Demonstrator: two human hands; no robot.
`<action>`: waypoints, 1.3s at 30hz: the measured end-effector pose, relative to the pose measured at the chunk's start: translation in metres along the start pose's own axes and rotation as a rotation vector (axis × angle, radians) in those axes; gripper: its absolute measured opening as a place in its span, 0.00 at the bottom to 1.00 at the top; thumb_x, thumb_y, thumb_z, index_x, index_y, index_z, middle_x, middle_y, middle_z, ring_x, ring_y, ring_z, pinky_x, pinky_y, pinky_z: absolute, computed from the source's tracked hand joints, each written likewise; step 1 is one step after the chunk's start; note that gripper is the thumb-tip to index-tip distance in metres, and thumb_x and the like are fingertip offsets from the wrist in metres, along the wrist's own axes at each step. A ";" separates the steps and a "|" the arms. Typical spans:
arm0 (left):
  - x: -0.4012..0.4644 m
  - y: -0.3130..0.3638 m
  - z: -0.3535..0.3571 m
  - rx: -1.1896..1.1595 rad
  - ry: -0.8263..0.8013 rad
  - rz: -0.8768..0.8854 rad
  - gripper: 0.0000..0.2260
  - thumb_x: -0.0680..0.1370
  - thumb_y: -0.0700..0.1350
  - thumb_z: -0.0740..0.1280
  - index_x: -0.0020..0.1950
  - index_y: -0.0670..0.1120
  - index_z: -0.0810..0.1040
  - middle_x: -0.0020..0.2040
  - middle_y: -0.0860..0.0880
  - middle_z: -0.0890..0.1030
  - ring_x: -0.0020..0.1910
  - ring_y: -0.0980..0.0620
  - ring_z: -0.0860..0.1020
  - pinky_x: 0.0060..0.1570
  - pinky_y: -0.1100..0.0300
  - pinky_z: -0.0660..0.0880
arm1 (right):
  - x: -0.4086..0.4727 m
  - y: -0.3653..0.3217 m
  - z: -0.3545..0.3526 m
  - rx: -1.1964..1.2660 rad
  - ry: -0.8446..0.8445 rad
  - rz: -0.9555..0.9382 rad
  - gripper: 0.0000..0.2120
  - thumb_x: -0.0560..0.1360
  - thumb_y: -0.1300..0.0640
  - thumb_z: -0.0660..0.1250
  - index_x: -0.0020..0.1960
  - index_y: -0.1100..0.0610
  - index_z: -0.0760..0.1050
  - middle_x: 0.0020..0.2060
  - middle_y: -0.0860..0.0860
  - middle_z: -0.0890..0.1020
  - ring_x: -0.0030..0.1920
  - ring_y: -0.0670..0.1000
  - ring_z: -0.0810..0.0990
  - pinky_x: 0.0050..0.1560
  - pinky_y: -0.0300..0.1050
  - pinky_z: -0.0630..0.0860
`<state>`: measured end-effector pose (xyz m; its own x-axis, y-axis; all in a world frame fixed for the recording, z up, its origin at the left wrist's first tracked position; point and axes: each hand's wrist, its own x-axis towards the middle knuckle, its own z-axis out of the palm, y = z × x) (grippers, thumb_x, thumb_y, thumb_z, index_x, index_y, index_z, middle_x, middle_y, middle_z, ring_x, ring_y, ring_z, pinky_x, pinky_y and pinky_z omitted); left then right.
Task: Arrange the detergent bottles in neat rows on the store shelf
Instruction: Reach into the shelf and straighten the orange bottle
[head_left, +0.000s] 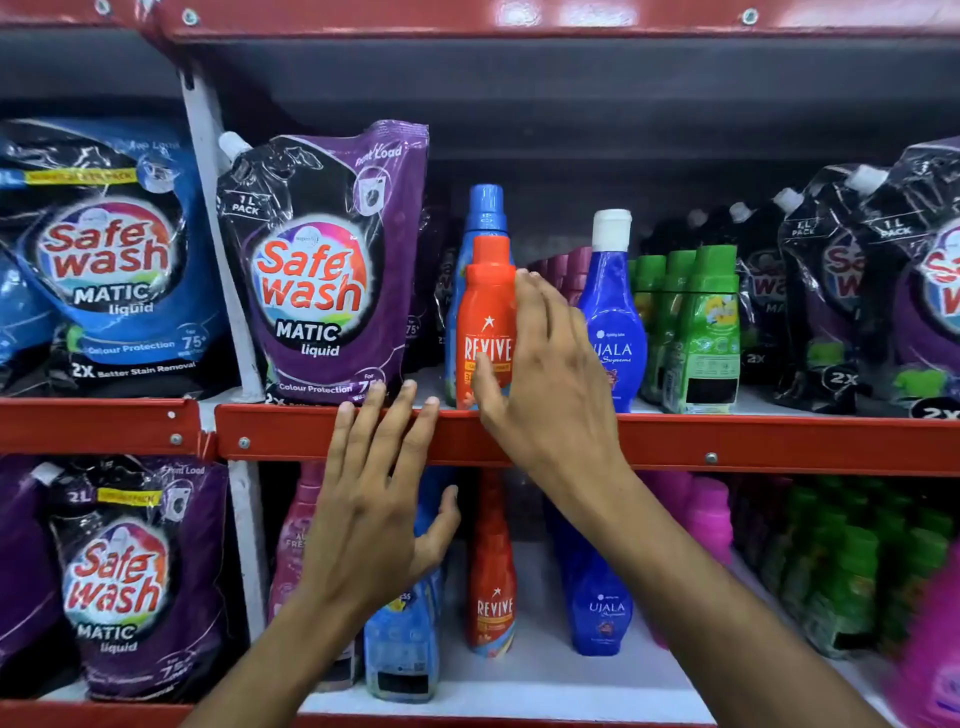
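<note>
While the orange Revive bottle (485, 317) stands upright at the front edge of the middle shelf (727, 441), my right hand (545, 374) rests against its right side, fingers spread and the thumb across its label, not clamped round it. Directly behind the Revive is a taller blue bottle (485, 208). Just right of it stands the Ujala bottle (615, 312), then green bottles (701, 327). Left of the Revive sits a purple Safewash pouch (317, 270). My left hand (374, 509) is open and empty, fingertips on the shelf lip below and left of the Revive.
</note>
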<state>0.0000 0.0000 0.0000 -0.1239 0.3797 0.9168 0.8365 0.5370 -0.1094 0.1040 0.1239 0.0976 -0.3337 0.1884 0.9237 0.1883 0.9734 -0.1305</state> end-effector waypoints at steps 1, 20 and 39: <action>0.000 -0.001 0.000 0.000 -0.003 0.009 0.34 0.74 0.51 0.70 0.77 0.41 0.67 0.78 0.42 0.67 0.80 0.41 0.60 0.78 0.37 0.58 | 0.005 -0.001 0.002 0.009 -0.014 0.041 0.37 0.77 0.48 0.66 0.79 0.61 0.57 0.74 0.58 0.70 0.70 0.58 0.71 0.69 0.51 0.70; -0.002 -0.002 0.009 -0.032 0.072 -0.005 0.36 0.72 0.47 0.72 0.78 0.41 0.66 0.75 0.41 0.70 0.78 0.40 0.62 0.80 0.39 0.53 | -0.007 0.000 -0.054 0.365 0.301 0.126 0.34 0.69 0.42 0.76 0.69 0.58 0.71 0.59 0.50 0.81 0.56 0.47 0.80 0.59 0.39 0.75; -0.002 0.001 0.010 -0.023 0.064 -0.014 0.41 0.64 0.34 0.69 0.78 0.40 0.64 0.74 0.39 0.69 0.78 0.39 0.60 0.82 0.40 0.49 | -0.215 0.052 0.073 0.347 -0.376 0.532 0.36 0.63 0.38 0.78 0.63 0.52 0.70 0.54 0.49 0.81 0.49 0.51 0.83 0.51 0.50 0.81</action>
<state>-0.0039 0.0075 -0.0062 -0.1016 0.3229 0.9410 0.8468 0.5245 -0.0885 0.1181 0.1439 -0.1343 -0.5847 0.6177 0.5260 0.1303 0.7114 -0.6906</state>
